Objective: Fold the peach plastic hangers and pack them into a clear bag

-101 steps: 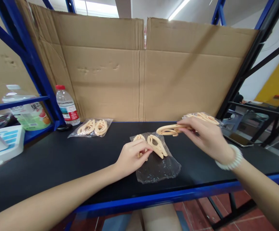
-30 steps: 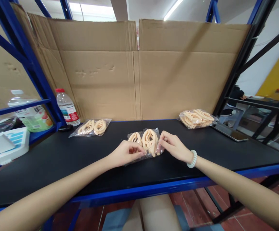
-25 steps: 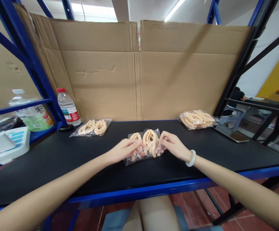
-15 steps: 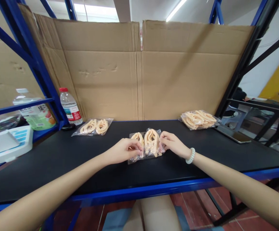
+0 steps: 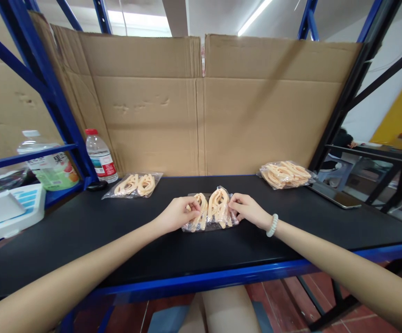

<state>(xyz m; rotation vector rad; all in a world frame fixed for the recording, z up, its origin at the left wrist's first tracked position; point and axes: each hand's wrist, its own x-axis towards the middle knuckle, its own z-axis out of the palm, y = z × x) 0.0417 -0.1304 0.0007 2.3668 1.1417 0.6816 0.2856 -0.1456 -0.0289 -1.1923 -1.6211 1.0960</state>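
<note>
A clear plastic bag (image 5: 210, 213) with two peach-coloured hair claw clips in it lies at the middle of the black shelf top (image 5: 124, 231). My left hand (image 5: 176, 216) pinches the bag's left end and my right hand (image 5: 247, 210) pinches its right end. A white bead bracelet sits on my right wrist. A filled bag of two clips (image 5: 134, 185) lies at the back left. A heap of loose clips in plastic (image 5: 284, 174) rests at the back right.
A cardboard sheet (image 5: 201, 106) walls off the back. A water bottle (image 5: 99, 156) stands by the blue upright at the left, next to a juice bottle (image 5: 46, 163) and a white device (image 5: 9, 210). A tablet (image 5: 338, 198) lies at the right edge.
3.4 s ago my right hand held a loose clip above the open bag. Now both clips are inside, and both hands have closed in on the bag's ends, folding it tighter.
</note>
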